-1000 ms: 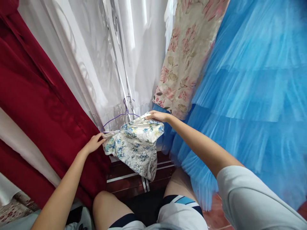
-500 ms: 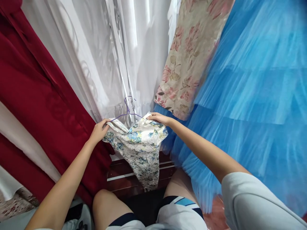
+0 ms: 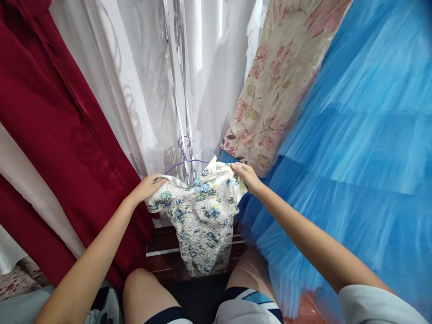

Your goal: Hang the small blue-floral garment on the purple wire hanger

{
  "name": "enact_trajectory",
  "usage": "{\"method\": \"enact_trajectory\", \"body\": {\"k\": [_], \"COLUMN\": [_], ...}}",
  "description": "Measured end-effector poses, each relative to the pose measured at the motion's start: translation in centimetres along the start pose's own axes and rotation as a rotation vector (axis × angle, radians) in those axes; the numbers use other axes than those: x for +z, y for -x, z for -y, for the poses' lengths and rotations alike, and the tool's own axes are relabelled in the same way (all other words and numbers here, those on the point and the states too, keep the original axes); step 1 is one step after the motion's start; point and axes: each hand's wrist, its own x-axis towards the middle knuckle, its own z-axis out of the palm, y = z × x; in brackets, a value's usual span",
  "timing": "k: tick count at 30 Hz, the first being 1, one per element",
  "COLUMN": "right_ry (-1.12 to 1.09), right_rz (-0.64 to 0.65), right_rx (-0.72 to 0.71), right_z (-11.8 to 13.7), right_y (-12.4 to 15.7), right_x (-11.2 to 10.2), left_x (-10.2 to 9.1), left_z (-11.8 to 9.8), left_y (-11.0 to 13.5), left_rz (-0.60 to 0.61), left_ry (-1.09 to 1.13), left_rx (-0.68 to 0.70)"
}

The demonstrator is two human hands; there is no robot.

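A white dress with blue and yellow flowers (image 3: 202,220) hangs in front of me on a thin purple wire hanger (image 3: 185,158). My left hand (image 3: 146,186) is closed on its left shoulder, thumb and fingers pinching the cloth. On the other shoulder, my right hand (image 3: 245,174) pinches the short sleeve's upper edge. The dress is spread between both hands, and its lower part hangs down near my knees. The hanger's arms are mostly hidden inside the shoulders. Its hook sits by a shiny metal pole (image 3: 184,90).
Dark red garments (image 3: 77,135) hang at the left, white cloth (image 3: 216,81) behind. A beige skirt-like garment with pink flowers (image 3: 266,99) and a tiered blue tulle gown (image 3: 357,148) hang at the right. Slatted brown wood (image 3: 165,265) lies below.
My hands have shifted outward along the shoulders, the right one farther onto the sleeve. The dress is now spread wider and its front faces me more fully.
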Motion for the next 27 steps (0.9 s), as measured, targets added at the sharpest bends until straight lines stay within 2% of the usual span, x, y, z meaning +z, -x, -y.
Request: {"method": "enact_trajectory", "body": {"k": [5, 7, 9, 11, 15, 16, 17, 18, 20, 22, 24, 27], "right_ry": [-0.033, -0.058, -0.06, -0.034, 0.022, 0.06, 0.12, 0.199, 0.346, 0.341, 0.221, 0.087], "right_rz": [-0.09, -0.075, -0.002, 0.171, 0.787, 0.88, 0.897, 0.836, 0.581, 0.413, 0.421, 0.476], "right_rx": [-0.1, -0.08, -0.061, -0.067, 0.004, 0.0, -0.041, -0.112, -0.248, -0.222, -0.085, 0.079], "right_z": [3.4, 4.4, 5.4, 6.4, 7.4, 7.3, 6.8, 6.1, 4.2, 2.0, 0.2, -1.3], "right_y": [-2.7, -3.1, -2.8, -1.5, 2.4, 3.3, 4.0, 4.5, 5.2, 5.8, 6.8, 9.6], "right_x": [2.0, 3.5, 5.3, 7.0, 9.3, 9.6, 9.8, 10.0, 10.2, 10.3, 10.4, 9.7], "left_x": [1.5, 2.2, 2.8, 3.2, 3.7, 3.7, 3.8, 3.8, 3.9, 4.1, 4.5, 5.9], "left_z": [-2.8, -3.1, -2.8, -1.9, -0.5, -0.5, -0.8, -1.2, -2.5, -4.2, -6.1, -8.8], "left_y": [-1.6, -2.2, -2.5, -2.3, -0.8, -0.3, 0.1, 0.6, 1.2, 1.9, 2.6, 3.8], "left_rz": [-0.161, -0.255, -0.349, -0.445, -0.627, -0.651, -0.664, -0.655, -0.553, -0.344, -0.088, 0.182], "left_ry": [0.053, 0.098, 0.14, 0.174, 0.319, 0.369, 0.412, 0.473, 0.69, 0.959, 1.117, 1.074], "left_rx": [0.063, 0.08, 0.069, 0.033, -0.051, -0.063, -0.069, -0.068, -0.046, -0.016, -0.017, -0.115]}}
